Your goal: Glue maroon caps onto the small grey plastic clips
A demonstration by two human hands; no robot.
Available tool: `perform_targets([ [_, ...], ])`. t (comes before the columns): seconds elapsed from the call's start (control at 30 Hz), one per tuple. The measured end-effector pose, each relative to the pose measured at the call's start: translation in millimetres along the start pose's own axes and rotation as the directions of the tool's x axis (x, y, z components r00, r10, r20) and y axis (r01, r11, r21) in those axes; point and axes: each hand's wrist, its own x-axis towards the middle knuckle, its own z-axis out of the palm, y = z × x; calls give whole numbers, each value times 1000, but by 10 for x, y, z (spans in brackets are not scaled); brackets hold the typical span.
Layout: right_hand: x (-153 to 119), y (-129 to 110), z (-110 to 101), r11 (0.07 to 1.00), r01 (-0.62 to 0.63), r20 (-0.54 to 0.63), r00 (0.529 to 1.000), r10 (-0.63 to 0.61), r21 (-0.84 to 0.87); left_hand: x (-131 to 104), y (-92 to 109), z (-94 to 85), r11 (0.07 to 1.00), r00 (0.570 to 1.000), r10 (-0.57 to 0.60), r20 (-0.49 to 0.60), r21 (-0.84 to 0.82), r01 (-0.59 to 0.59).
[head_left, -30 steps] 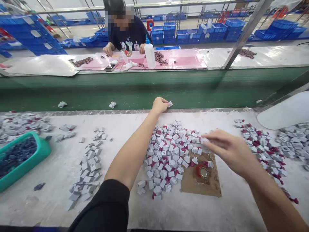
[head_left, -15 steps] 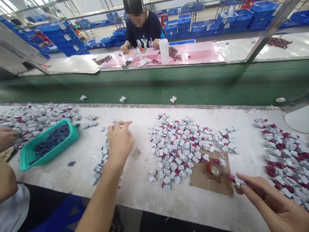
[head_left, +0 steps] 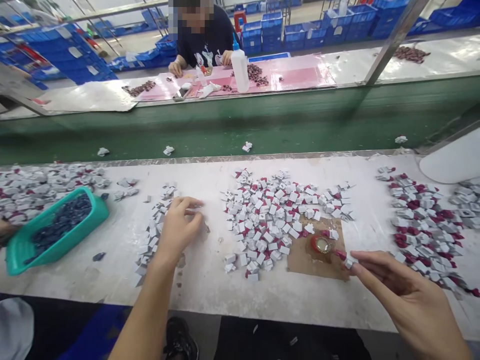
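Note:
My right hand (head_left: 390,280) pinches a small white-and-maroon piece (head_left: 349,260) between thumb and fingertips, at the right edge of a brown cardboard square (head_left: 318,262). On that cardboard stands a small round red container (head_left: 321,244) with a shiny top. My left hand (head_left: 182,222) hovers beside a narrow heap of grey-white pieces (head_left: 152,240), its fingers apart and nothing visible between them. Between my hands lies a large pile of white-and-maroon pieces (head_left: 266,215).
A teal basket (head_left: 99,212) of dark pieces stands at the left, near another pile (head_left: 48,185). More pieces (head_left: 423,220) lie at the right. Beyond the green conveyor (head_left: 210,127), a person (head_left: 206,45) sits near a white bottle (head_left: 240,70).
The view has shifted, so most things sit further left. My left hand has lowered towards me beside the narrow heap. My right hand still holds its piece near the cardboard.

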Motion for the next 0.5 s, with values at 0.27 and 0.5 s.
perform_targets([
  [0.27,-92,51,51,998,60,-5,998,-60,-18,-26,35,128,988,982,-146,-116,-58,140],
  [0.5,-80,14,127,999,35,-5,999,-35,-4,-208,254,78,995,993,-100,-56,18,101],
])
